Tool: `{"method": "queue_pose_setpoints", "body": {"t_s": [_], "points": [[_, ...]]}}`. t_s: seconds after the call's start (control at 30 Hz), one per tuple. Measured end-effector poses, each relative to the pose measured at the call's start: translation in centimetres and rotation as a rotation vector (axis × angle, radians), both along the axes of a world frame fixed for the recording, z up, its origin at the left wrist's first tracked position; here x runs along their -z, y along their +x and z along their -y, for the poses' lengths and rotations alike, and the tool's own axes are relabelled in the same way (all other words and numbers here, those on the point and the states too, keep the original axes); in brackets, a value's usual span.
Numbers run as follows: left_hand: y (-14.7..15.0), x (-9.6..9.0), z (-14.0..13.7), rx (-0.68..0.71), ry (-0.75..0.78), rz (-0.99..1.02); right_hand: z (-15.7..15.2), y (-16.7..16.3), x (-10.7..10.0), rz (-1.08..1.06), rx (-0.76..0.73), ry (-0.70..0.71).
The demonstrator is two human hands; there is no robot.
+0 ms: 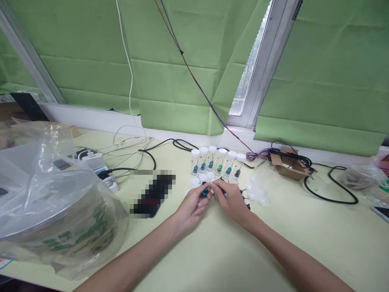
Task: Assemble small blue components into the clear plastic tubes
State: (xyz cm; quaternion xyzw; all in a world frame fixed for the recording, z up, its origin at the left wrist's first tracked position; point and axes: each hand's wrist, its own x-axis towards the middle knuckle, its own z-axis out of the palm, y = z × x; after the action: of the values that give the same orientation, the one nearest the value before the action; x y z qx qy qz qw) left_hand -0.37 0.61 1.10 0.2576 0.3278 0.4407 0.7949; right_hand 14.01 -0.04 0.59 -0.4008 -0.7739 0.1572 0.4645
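Observation:
Near the middle of the table my left hand [193, 205] is closed, holding a small dark-and-blue piece [204, 193] between thumb and fingers. Pressed close to it, my right hand [230, 198] pinches at the top of that piece. What lies between the right fingertips is too small to make out. Just behind both hands stands a row of several clear vials [219, 165] with white caps, each with a small blue, green or dark piece and thin stems inside. Small dark pieces [248, 206] lie beside my right hand, partly hidden by it.
Clear plastic rounds [257, 192] lie to the right, before an open cardboard box [288, 166] with cables. A blurred-out phone [154, 196] lies left of my hands. A large bagged tub [67, 215] stands far left, near a power strip [107, 178].

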Motion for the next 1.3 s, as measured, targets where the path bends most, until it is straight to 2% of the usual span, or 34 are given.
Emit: {"method": "queue_pose_setpoints", "body": {"t_s": [0.43,0.63,0.8,1.0,1.3], "points": [[0.1,0.0,-0.3,0.002,0.073,-0.049,0.2,0.0,-0.4,-0.050,0.002,0.009],[-0.6,-0.6,-0.9,-0.040,0.093,-0.041,0.1,0.6,-1.3,-0.014,0.097,0.032],[-1.4,-1.2,-1.3,-0.089,0.106,-0.032,-0.6,1.3,-1.4,0.208,0.176,0.027],[-1.7,-0.9,-1.8,-0.084,0.117,-0.020,-1.0,0.7,0.4,0.572,0.145,0.052],[-1.5,-0.8,-1.5,-0.072,0.101,-0.038,-1.6,-0.5,2.0,0.709,0.190,0.094]]}}
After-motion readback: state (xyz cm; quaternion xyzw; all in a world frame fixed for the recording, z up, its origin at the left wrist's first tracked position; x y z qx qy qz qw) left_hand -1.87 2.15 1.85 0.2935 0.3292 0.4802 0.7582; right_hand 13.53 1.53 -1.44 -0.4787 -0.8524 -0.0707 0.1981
